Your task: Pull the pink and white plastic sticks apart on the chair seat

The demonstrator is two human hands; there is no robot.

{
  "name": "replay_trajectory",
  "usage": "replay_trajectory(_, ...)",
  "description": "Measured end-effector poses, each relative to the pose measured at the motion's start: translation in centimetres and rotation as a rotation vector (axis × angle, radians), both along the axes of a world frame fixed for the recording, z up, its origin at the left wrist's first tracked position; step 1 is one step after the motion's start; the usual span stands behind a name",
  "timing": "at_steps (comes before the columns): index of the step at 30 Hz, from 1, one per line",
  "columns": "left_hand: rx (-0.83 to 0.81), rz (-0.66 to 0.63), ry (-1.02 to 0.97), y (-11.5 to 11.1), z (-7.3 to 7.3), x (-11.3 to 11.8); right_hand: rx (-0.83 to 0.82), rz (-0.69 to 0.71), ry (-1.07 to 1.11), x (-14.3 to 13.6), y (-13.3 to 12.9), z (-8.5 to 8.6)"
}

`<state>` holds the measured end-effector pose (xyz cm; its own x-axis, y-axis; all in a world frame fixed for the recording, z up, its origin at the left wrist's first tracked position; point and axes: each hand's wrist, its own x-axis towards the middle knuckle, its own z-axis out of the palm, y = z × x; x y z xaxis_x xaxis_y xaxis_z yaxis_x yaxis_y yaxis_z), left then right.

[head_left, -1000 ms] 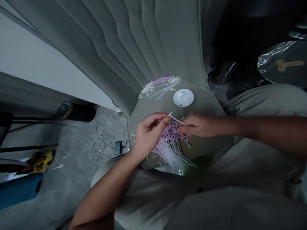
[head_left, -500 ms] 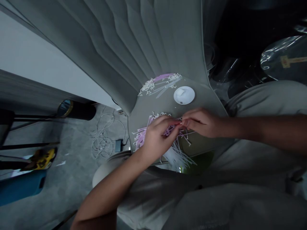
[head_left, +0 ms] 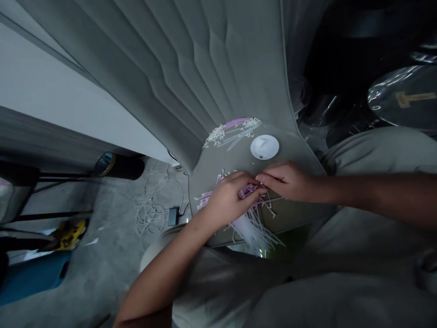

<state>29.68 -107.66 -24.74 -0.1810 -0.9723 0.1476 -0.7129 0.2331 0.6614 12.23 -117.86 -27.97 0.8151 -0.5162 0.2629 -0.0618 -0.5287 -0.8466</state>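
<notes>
On the grey chair seat [head_left: 225, 159] lies a heap of thin pink and white sticks [head_left: 254, 228] with small white end pieces. My left hand [head_left: 232, 198] is over this heap, thumb and index finger apart at the tips, with pink sticks showing between them. Close to its fingertips, my right hand [head_left: 287, 180] pinches a tiny whitish piece, too small to make out. A white dish [head_left: 265, 147] holding a small white block stands behind my hands. Small white connectors [head_left: 216, 134] and more sticks [head_left: 235, 136] lie by the backrest.
The quilted chair backrest [head_left: 170, 54] rises behind the seat. On the floor at left are a coiled cable [head_left: 150, 218] with a dark box [head_left: 173, 216], a black cylinder [head_left: 126, 166] and a blue container [head_left: 37, 278]. Shiny clear-wrapped things stand at right.
The view has shifted, so the seat appears lower. My left thumb and index finger have parted from their pinch, and the right fingertips have separated slightly from the left ones.
</notes>
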Motion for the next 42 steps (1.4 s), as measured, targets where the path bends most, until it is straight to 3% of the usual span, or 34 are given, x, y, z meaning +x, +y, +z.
replay_trajectory(2, 0.044, 0.004, -0.045, -2.1, 0.0, 1.6, 0.110, -0.027, 0.016, 0.2, -0.5, 0.5)
replay_trajectory(6, -0.017, 0.281, -0.310, -9.4, -1.4, 5.5, 0.334, -0.081, 0.004, 0.8, -1.9, 1.6)
replay_trajectory(9, 0.150, 0.377, -0.654, -15.5, -2.9, 8.0, 0.478, -0.148, -0.052, 1.1, -3.2, 2.3)
replay_trajectory(11, 0.223, 0.400, -0.716, -18.6, -3.7, 9.0, 0.539, -0.189, -0.106, 1.2, -4.2, 2.8)
replay_trajectory(14, 0.337, 0.403, -0.795, -21.1, -4.7, 9.7, 0.565, -0.255, -0.216, 0.9, -6.3, 3.9)
replay_trajectory(19, 0.402, 0.384, -0.925, -22.4, -5.0, 9.8, 0.602, -0.350, -0.405, -0.5, -9.8, 5.1)
replay_trajectory(25, 0.309, 0.406, -0.955, -21.7, -4.2, 9.0, 0.632, -0.384, -0.471, -1.3, -11.1, 5.4)
replay_trajectory(31, -0.002, 0.419, -0.811, -18.8, -1.2, 8.1, 0.616, -0.363, -0.440, -0.5, -10.9, 5.3)
replay_trajectory(34, -0.230, 0.463, -0.406, -16.3, 0.3, 6.7, 0.622, -0.350, -0.417, 0.3, -10.4, 5.0)
replay_trajectory(36, -0.288, 0.484, -0.076, -13.9, 0.8, 4.9, 0.616, -0.339, -0.391, 0.8, -9.6, 4.9)
replay_trajectory(38, -0.254, 0.462, 0.189, -11.0, 1.0, 2.7, 0.601, -0.309, -0.350, 1.2, -8.4, 4.7)
replay_trajectory(42, -0.086, 0.496, 0.502, -4.7, 0.1, -1.5, 0.570, -0.138, -0.208, 1.3, -4.8, 3.8)
